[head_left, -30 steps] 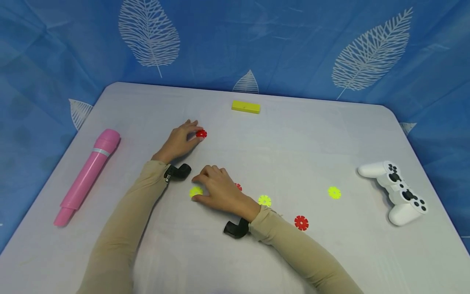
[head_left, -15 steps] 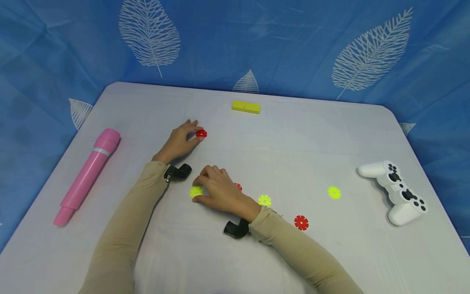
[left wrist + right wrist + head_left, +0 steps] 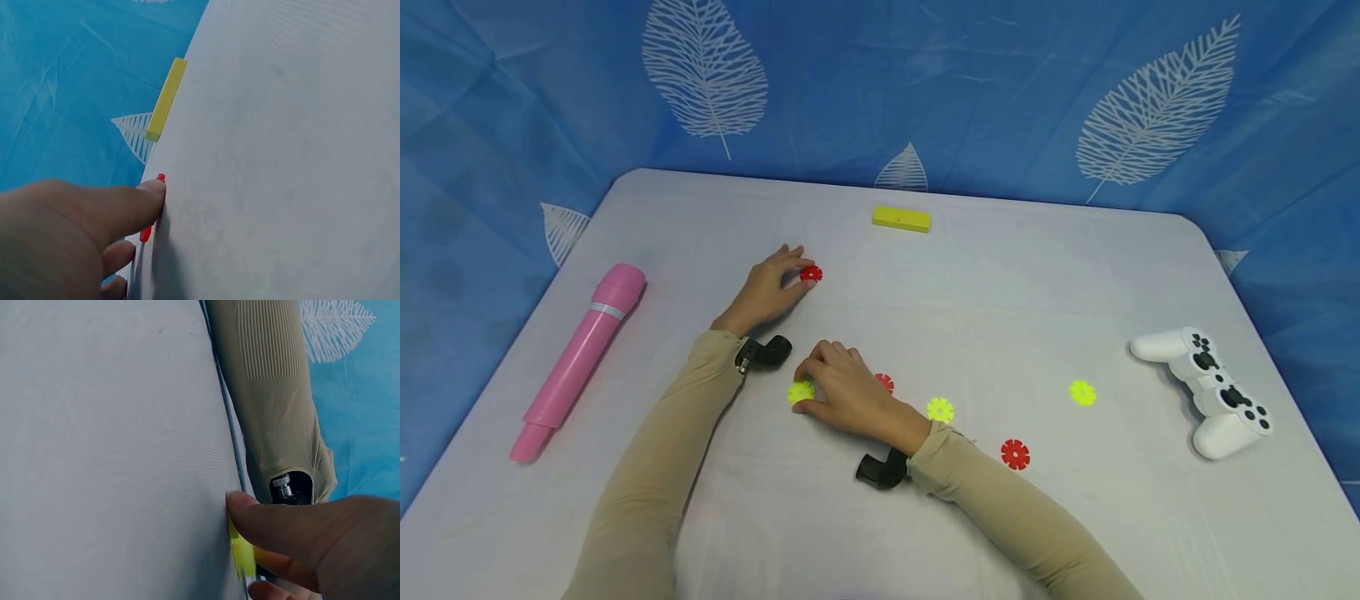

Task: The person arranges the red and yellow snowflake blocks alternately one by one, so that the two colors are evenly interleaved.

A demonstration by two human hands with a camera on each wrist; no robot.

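Note:
Toward the table's far left, my left hand [image 3: 766, 290] pinches a small red notched plastic disc [image 3: 812, 273] between thumb and forefinger. In the left wrist view, the thumb lies across that red disc [image 3: 146, 234], which is seen edge-on. Closer to me, my right hand [image 3: 853, 393] holds a yellow-green notched disc [image 3: 802, 392] between thumb and forefinger. The right wrist view shows its thumb over the same yellow-green disc [image 3: 242, 555]. Another red notched disc [image 3: 885, 382] is partly hidden behind the right hand. Both held discs are close over the white tabletop.
Yellow-green discs [image 3: 940, 410] [image 3: 1082, 393] and a red disc [image 3: 1016, 454] lie to the right. A white game controller [image 3: 1206, 392] sits at the right, a pink microphone-shaped tube [image 3: 580, 358] at the left. One yellow block [image 3: 902, 219] is near the back edge.
My right forefinger has drawn in slightly onto the yellow-green disc. The left hand and the red disc stay where they were.

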